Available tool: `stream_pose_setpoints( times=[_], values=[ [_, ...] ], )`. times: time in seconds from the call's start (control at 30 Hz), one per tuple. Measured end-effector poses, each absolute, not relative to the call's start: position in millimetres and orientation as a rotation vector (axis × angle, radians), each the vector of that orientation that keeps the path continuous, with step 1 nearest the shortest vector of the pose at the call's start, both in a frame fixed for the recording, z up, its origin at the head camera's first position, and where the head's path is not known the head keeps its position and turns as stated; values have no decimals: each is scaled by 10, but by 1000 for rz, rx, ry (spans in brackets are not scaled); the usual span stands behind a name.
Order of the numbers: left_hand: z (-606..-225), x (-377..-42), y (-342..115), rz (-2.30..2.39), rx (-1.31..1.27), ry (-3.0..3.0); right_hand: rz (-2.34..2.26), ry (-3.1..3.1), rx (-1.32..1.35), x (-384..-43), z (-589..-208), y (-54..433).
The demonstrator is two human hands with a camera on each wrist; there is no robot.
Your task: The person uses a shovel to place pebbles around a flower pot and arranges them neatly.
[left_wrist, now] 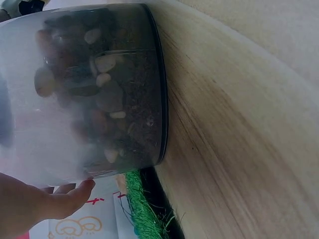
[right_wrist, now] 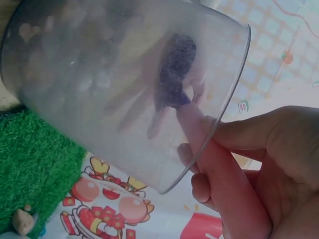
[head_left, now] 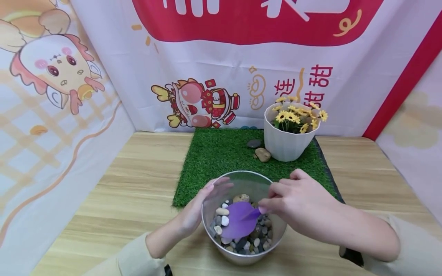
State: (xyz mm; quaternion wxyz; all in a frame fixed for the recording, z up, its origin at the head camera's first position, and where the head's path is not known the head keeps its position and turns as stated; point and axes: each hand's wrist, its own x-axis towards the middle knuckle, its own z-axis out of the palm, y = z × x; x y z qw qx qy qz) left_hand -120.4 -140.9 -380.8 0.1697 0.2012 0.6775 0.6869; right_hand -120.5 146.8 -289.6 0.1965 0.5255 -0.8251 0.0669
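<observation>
Pale wood-grain table (head_left: 145,191) beneath a clear round plastic bucket (head_left: 241,260), green artificial-grass mat (head_left: 221,157) and cut-off printed white cloth (head_left: 221,63) behind it, left hand (head_left: 193,211) flat-fingered against its side, right hand (head_left: 293,205) gripping a purple-bladed spade (head_left: 240,220) over pebbles (head_left: 246,245) inside it, pink handle (right_wrist: 227,184) hidden from above.

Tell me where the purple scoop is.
In the head view's lower middle, the purple scoop reaches into the bucket, over pebbles, held by the right hand.
</observation>
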Motion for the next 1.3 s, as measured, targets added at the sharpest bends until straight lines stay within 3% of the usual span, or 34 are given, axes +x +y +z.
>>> stream_pose_setpoints(
  times=[1.3],
  values=[
    [-3817,-1195,-1413,1939,583,1998,295,-2276,1154,-1457,-2881,1998]
  ],
)
